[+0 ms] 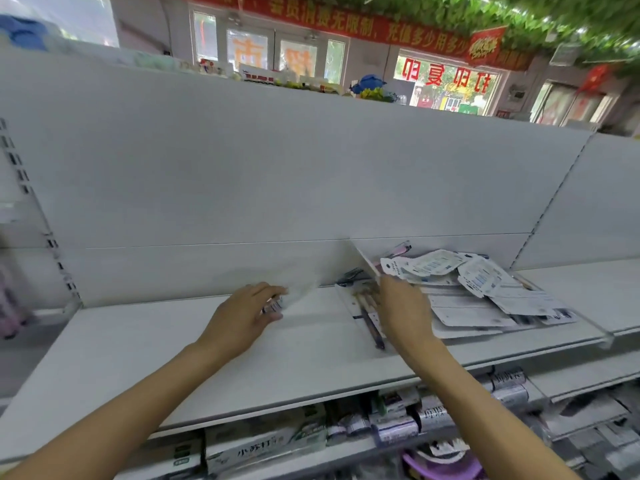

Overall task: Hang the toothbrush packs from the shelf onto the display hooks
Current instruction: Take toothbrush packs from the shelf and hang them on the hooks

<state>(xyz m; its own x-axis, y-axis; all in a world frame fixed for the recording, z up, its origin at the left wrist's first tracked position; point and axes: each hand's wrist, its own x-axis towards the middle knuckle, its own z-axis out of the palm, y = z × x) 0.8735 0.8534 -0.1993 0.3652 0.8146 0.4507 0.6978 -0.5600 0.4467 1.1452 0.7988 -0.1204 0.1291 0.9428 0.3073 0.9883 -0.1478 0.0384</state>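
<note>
Hands reach forward over a white shelf [145,358]. The left hand [242,317] lies low over the shelf surface with its fingers curled round a blurred toothbrush pack [294,296], thumb beneath and fingertips on top; the pack is smeared by motion, so its shape is hard to read. The right hand [401,306] reaches into the near edge of a pile of toothbrush packs [478,289], its fingers hidden among the cards, so whether it grips one cannot be told. Just to the left of that hand a clear divider [363,261] stands upright across the shelf, and a dark toothbrush [372,327] lies along its foot. The pile spreads to the right of the divider, white backing cards overlapping at angles, some lifted at the back against the white back panel [277,168]. Below the shelf's front edge, a lower tier holds toothpaste boxes [256,445] and other small packaged goods. Beyond the panel's top, shop windows with red lettering and a red banner [346,26] show under green foliage.
</note>
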